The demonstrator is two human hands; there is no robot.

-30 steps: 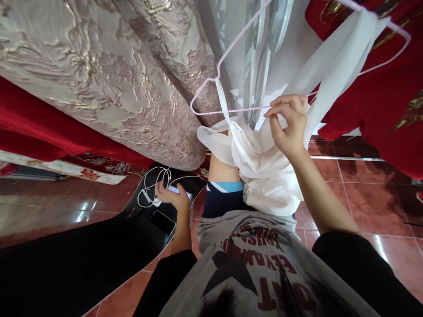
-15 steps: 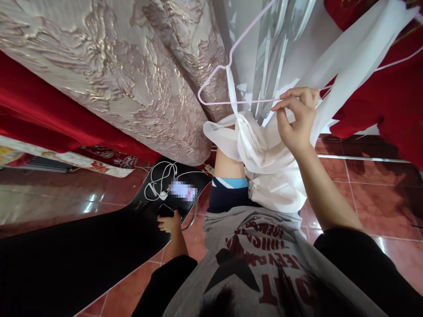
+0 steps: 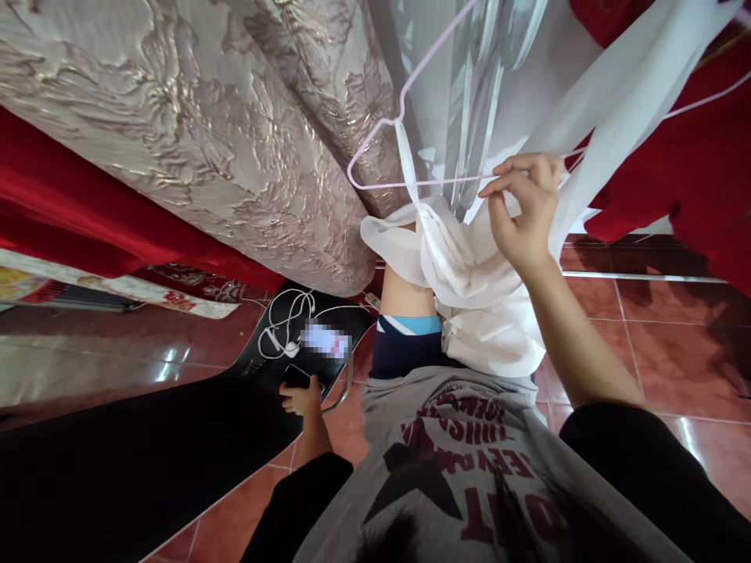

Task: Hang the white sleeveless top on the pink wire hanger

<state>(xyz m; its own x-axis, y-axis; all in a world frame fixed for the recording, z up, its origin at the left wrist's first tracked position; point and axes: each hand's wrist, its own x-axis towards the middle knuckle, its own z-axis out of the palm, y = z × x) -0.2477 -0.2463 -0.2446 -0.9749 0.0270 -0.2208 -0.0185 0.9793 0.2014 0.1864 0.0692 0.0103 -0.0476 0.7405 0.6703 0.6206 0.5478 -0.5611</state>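
Observation:
My right hand (image 3: pixel 524 215) is raised and pinches the sheer white cloth (image 3: pixel 469 281) where it drapes over the bar of a thin pink wire hanger (image 3: pixel 404 102). The cloth hangs bunched in front of my knee. My left hand (image 3: pixel 302 397) is low, resting at the edge of a glossy black table (image 3: pixel 146 461), its fingers over a dark phone (image 3: pixel 295 376). Beyond it lie a second phone with a lit screen (image 3: pixel 325 341) and a white coiled cable (image 3: pixel 282 324).
A beige embroidered curtain (image 3: pixel 193 133) hangs at upper left over red fabric (image 3: pixel 52 203). Red garments (image 3: pixel 698 172) hang at right. A clear plastic cover (image 3: pixel 481 94) hangs in the middle. The floor is glossy red tile (image 3: pixel 651 328).
My left hand let go of the lit phone on the black table and drew back to the dark phone at the table's edge. My right hand kept its pinch on the cloth.

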